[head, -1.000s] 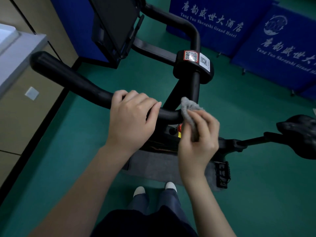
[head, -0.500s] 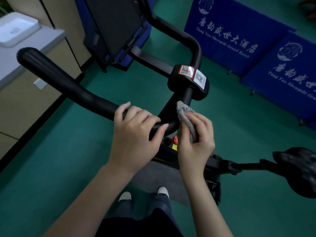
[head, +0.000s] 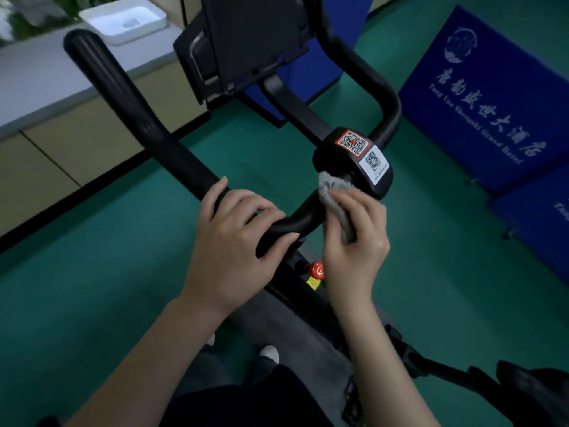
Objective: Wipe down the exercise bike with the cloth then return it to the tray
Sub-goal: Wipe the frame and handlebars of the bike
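Cloth [head: 334, 195] is wadded in our right hand [head: 354, 241], fingers pinching it against the handlebar [head: 138, 118] bend just under the QR-sticker hub [head: 354, 161]. Our left hand [head: 234, 241] wraps the bar beside it. It looks soft, light and floppy, so we'd say a bunched grip works best. The tray [head: 138, 33] sits on the surface [head: 46, 81] beyond.

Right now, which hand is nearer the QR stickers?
Right. The right hand, holding the cloth, is just below the QR stickers; the left hand grips the handlebar farther left.
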Available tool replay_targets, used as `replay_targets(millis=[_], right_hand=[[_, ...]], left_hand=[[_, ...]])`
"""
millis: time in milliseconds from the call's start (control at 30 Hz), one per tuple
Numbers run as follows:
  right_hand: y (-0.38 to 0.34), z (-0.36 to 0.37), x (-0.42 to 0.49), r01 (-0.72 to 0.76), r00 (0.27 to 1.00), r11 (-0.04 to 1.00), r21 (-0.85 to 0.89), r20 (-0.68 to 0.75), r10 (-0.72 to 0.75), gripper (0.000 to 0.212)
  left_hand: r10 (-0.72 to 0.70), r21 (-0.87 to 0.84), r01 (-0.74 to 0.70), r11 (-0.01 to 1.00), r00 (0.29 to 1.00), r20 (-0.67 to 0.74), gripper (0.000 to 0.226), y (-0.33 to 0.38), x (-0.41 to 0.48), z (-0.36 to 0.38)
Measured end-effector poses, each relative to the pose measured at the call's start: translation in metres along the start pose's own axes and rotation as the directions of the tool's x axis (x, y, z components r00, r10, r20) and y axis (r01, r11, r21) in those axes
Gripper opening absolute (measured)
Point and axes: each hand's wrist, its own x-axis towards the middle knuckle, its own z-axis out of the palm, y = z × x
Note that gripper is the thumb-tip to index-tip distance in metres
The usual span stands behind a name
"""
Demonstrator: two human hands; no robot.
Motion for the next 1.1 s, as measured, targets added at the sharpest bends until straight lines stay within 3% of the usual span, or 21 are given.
replay_targets(millis=[200,300,433,533,700,900,1100], right_hand=[[0.007,-0.005,0.024,-0.002,0.999,1.000,-0.012,0.051,0.003,0.015],[-0.001,-0.013,0.021,0.136,0.963,0.990,0.023,0.233,-0.138,0.014],[-0.005,-0.022,0.046,0.293,0.838,0.956,0.017,0.476,-0.265,0.014],[-0.005,-0.018,0.073,0.321,0.787,0.945,-0.055,0.571,-0.234,0.015],[-0.014,-0.010,0.075,0.475,0.623,0.866,-0.159,0.755,-0.203,0.017],[-0.031,-0.008,0.077,0.474,0.570,0.860,-0.188,0.810,-0.137,0.019],[-0.058,0.012,0.052,0.425,0.547,0.881,-0.208,0.834,-0.067,0.013]], left_hand=[[-0.032,0.021,0.033,0.999,0.999,-0.031,0.029,0.003,0.001,0.002],[-0.046,0.017,0.046,0.999,0.999,-0.017,0.031,0.007,0.001,0.001],[-0.058,0.018,0.058,0.998,0.998,-0.002,0.034,0.010,0.002,-0.003],[-0.059,0.012,0.059,0.998,0.998,0.013,0.037,0.009,0.002,-0.005],[-0.068,0.030,0.066,0.997,0.997,0.045,0.049,0.001,0.005,-0.012],[-0.066,0.071,0.056,0.996,0.986,0.152,0.080,-0.028,0.013,-0.029],[-0.009,0.031,0.001,1.000,0.969,0.248,0.095,-0.049,0.019,-0.041]])
